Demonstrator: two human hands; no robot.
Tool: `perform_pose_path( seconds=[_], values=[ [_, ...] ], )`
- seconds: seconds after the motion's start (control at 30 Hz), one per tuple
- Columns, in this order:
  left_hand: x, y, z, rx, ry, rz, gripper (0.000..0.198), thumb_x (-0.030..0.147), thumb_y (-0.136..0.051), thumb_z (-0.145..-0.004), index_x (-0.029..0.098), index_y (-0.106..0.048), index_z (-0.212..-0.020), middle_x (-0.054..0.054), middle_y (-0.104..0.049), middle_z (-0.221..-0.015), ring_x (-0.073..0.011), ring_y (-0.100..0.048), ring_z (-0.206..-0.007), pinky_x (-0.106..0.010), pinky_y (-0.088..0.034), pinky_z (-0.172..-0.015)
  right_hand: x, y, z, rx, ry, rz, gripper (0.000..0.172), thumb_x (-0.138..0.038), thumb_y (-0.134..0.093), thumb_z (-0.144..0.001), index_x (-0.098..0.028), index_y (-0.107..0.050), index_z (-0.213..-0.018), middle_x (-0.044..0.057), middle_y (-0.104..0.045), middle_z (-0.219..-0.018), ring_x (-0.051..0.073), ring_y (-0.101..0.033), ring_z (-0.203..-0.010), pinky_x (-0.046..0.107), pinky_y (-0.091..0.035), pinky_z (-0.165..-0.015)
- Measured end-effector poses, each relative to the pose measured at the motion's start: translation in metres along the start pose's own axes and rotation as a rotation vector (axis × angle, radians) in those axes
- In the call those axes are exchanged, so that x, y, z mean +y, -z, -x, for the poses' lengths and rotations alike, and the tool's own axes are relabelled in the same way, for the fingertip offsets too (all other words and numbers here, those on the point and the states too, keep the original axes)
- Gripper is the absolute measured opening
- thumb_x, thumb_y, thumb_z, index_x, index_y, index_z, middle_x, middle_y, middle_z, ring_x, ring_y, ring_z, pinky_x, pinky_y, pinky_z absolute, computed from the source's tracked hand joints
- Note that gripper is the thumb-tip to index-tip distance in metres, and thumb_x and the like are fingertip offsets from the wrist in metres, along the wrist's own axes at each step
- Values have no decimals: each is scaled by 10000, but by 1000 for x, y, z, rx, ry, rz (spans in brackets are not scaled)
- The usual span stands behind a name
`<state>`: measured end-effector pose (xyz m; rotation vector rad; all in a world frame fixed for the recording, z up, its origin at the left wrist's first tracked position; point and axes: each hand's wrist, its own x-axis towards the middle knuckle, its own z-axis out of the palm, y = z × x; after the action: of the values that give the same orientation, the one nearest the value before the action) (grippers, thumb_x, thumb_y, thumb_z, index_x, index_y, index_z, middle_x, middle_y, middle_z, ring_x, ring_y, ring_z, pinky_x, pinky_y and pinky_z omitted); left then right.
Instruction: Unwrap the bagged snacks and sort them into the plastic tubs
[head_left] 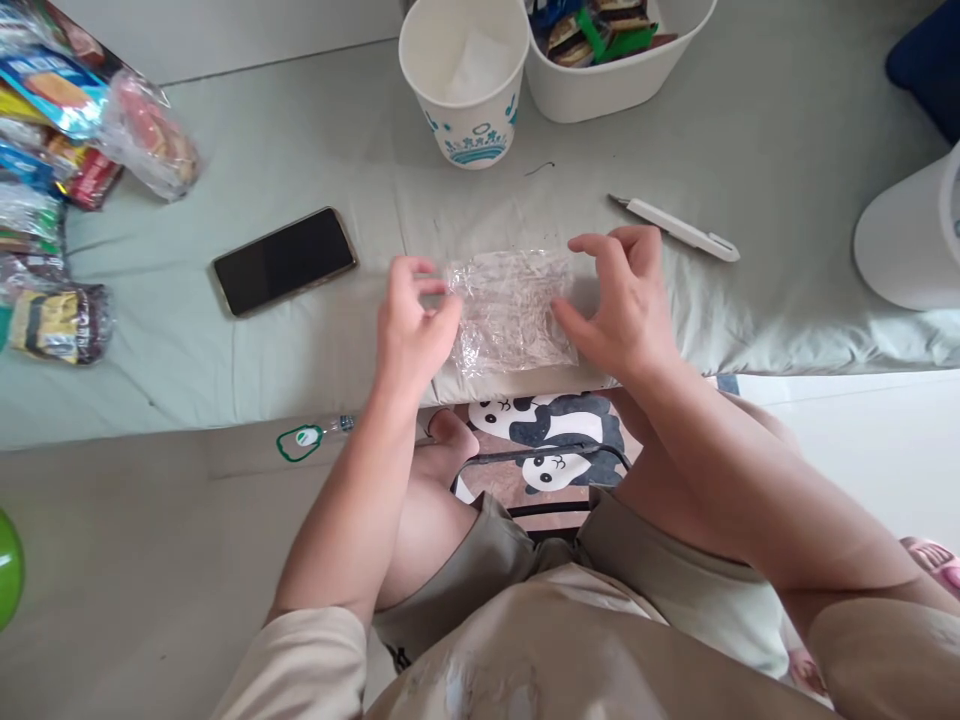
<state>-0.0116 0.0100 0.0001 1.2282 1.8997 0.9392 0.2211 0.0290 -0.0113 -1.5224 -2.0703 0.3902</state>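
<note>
A clear, crinkled plastic bag lies flat on the cloth-covered surface, between my two hands. At its left edge is my left hand, with the fingers loosely bent and the thumb apart from them. My right hand hovers over the bag's right edge, thumb and fingers spread wide. Neither hand grips the bag, though the left thumb overlaps its edge; I cannot tell whether it touches. Just beyond the right hand rests a white utility knife. A black smartphone is to the left of my left hand.
Behind the bag stands a paper cup with white material inside, beside a white bin of wrapped snacks. More packaged snacks crowd the far left. A white container is at the right. The surface's front edge runs above my knees.
</note>
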Motion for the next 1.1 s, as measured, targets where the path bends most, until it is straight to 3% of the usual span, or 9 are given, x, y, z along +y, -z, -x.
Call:
perform_pose_path(
  seconds=[0.07,0.13,0.3,0.43,0.57,0.73,0.9,1.0,1.1],
  values=[
    [4,5,7,223,-160,-189,359,190,-642,-829,234,-491,-1152,-111,-635,-1243,-302,-670,-1194,-472,-554,-1040,-9,3,0,-4,26,58,459,-250,-574,-908,-223,-590,-1365,197,-545,-1432,361,-582,-1286,581,-505,-1079],
    [10,4,14,274,-316,-311,326,213,-624,-866,217,-518,-1174,-149,-594,-1337,-357,-552,-1381,-542,-442,-1192,-21,4,-1,-54,62,84,458,-192,-475,-952,-232,-605,-1390,174,-542,-1505,374,-518,-1418,613,-424,-1177],
    [17,-18,20,-129,-572,-458,415,252,-461,-1009,194,-574,-1403,-135,-588,-1544,-313,-456,-1531,-500,-324,-1306,-44,-7,-1,-206,208,46,519,-181,-376,-1015,-230,-578,-1491,97,-572,-1583,334,-433,-1552,603,-309,-1279],
    [9,-26,22,-264,-446,-657,595,338,-416,-1037,162,-439,-1605,-128,-386,-1724,-340,-300,-1632,-569,-227,-1340,-35,-13,8,-291,156,120,591,-329,-407,-1045,-129,-470,-1597,161,-467,-1660,370,-398,-1576,624,-284,-1288],
    [5,-19,26,-271,-357,-769,694,431,-413,-1036,137,-357,-1662,-141,-277,-1759,-371,-253,-1646,-627,-180,-1340,-16,-11,19,-300,152,187,678,-472,-431,-1046,-136,-422,-1635,155,-395,-1703,404,-334,-1603,672,-210,-1300],
    [8,-16,26,-262,-350,-773,712,434,-433,-1022,148,-348,-1669,-135,-265,-1761,-371,-240,-1650,-636,-181,-1337,-2,-2,18,-231,79,194,693,-552,-429,-1045,-172,-434,-1624,153,-405,-1701,441,-306,-1603,733,-170,-1277],
    [9,-15,27,-286,-357,-804,747,463,-455,-1008,135,-343,-1669,-142,-243,-1767,-382,-223,-1652,-624,-179,-1340,-7,3,-5,-95,42,115,582,-428,-493,-1024,-139,-513,-1528,189,-472,-1650,402,-374,-1574,634,-287,-1273],
    [7,-14,28,-289,-367,-816,753,452,-478,-997,141,-342,-1670,-144,-240,-1769,-391,-220,-1652,-637,-172,-1335,-13,-7,-17,-114,12,98,516,-398,-608,-956,-137,-590,-1400,205,-519,-1603,423,-407,-1540,633,-333,-1247],
    [5,-13,30,-304,-358,-800,783,459,-537,-970,169,-342,-1670,-140,-243,-1771,-406,-209,-1652,-659,-156,-1330,-15,-18,-22,-142,-16,72,297,-352,-631,-932,-189,-646,-1180,186,-586,-1512,435,-397,-1532,670,-326,-1230]
  ],
)
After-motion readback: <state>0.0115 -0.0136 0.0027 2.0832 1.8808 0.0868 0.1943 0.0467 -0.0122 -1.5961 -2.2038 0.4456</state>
